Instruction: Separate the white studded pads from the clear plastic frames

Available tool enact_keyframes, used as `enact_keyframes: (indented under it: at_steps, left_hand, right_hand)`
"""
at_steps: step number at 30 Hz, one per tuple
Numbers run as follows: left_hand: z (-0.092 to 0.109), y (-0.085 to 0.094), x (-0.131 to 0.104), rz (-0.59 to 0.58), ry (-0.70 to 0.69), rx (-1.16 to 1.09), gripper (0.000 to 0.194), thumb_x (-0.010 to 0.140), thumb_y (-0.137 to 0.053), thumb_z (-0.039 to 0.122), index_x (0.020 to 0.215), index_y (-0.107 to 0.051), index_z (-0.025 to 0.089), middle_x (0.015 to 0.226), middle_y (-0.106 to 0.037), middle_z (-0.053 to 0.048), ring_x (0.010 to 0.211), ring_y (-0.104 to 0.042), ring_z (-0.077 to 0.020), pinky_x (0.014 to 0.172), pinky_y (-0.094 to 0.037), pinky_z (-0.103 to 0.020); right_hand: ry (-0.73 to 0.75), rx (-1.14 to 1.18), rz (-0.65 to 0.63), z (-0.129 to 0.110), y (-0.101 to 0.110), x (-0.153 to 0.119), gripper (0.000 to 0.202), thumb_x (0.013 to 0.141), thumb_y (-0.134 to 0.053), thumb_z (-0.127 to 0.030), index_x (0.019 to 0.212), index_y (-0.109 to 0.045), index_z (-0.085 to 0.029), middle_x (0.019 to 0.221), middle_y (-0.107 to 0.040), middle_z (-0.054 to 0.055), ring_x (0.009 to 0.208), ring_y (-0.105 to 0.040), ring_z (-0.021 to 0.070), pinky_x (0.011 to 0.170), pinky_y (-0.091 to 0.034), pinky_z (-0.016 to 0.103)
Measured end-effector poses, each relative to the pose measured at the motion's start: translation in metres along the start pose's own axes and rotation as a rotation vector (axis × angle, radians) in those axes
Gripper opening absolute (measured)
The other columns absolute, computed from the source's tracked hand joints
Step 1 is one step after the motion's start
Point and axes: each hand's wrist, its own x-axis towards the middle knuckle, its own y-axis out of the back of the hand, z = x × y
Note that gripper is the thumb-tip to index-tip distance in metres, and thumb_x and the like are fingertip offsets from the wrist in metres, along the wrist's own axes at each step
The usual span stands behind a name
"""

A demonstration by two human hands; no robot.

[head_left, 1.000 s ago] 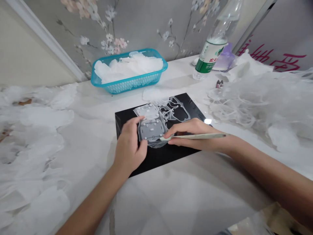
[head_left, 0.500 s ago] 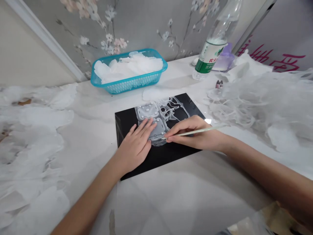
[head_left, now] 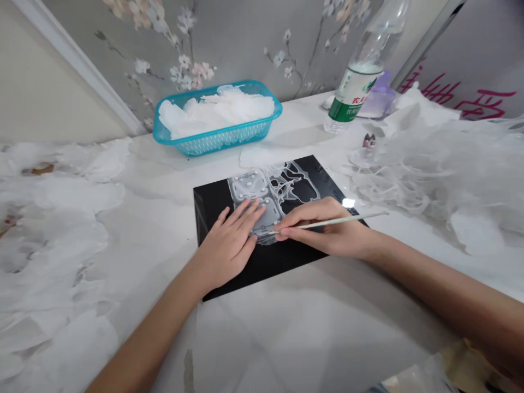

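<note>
- before me, open tabletop (head_left: 286,322) lets me slide up to the black board (head_left: 272,267);
- beyond it, the blue basket (head_left: 223,141) and bottle (head_left: 347,103) block me, a gap between them;
- white scraps (head_left: 77,196) hem me in leftward, stringy film (head_left: 454,164) rightward

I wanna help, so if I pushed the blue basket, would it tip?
The basket probably wouldn't tip easily, being long and low. It's likely light, with thin, holey walls. The white pieces heaped inside might spill.
</note>
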Motion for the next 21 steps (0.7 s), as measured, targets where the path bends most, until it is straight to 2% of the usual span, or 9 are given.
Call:
enact_keyframes:
  at_steps: [8,15,18,21]
  left_hand:
    - [-0.001,0.000,-0.001,-0.013,-0.002,0.021,0.049,0.094,-0.024,0.026,0.143,-0.022,0.021,0.152,-0.018,0.002,0.140,-0.011,-0.0141,0.112,-0.019,-0.045]
    - [0.000,0.003,0.000,-0.024,0.018,-0.017,0.049,0.094,-0.024,0.026,0.143,-0.021,0.024,0.152,-0.017,0.002,0.140,-0.012,-0.0149,0.113,-0.017,-0.044]
    - [0.000,0.004,0.000,-0.040,0.030,-0.031,0.049,0.094,-0.024,0.027,0.143,-0.021,0.024,0.152,-0.017,0.002,0.140,-0.012,-0.0152,0.113,-0.016,-0.045]
    - [-0.001,0.003,0.000,-0.031,0.025,-0.034,0.049,0.094,-0.024,0.027,0.143,-0.021,0.025,0.152,-0.017,0.002,0.140,-0.012,-0.0158,0.113,-0.016,-0.046]
  right_hand:
    - [0.021,-0.023,-0.063,0.003,0.001,0.003,0.012,0.087,-0.059,-0.014,0.095,-0.067,-0.010,0.090,-0.067,0.005,0.082,-0.063,0.0135,0.073,-0.051,0.019]
    - [-0.011,-0.159,-0.215,-0.004,0.028,0.007,0.012,0.088,-0.059,-0.018,0.095,-0.067,-0.013,0.090,-0.066,0.003,0.081,-0.062,0.0126,0.071,-0.049,0.018]
    - [-0.039,-0.194,-0.232,-0.007,0.038,0.007,0.013,0.088,-0.059,-0.021,0.093,-0.068,-0.014,0.090,-0.066,0.003,0.081,-0.062,0.0132,0.071,-0.049,0.019]
    - [-0.044,-0.179,-0.219,-0.007,0.038,0.006,0.012,0.087,-0.060,-0.021,0.092,-0.068,-0.014,0.089,-0.066,0.003,0.080,-0.062,0.0136,0.070,-0.050,0.019]
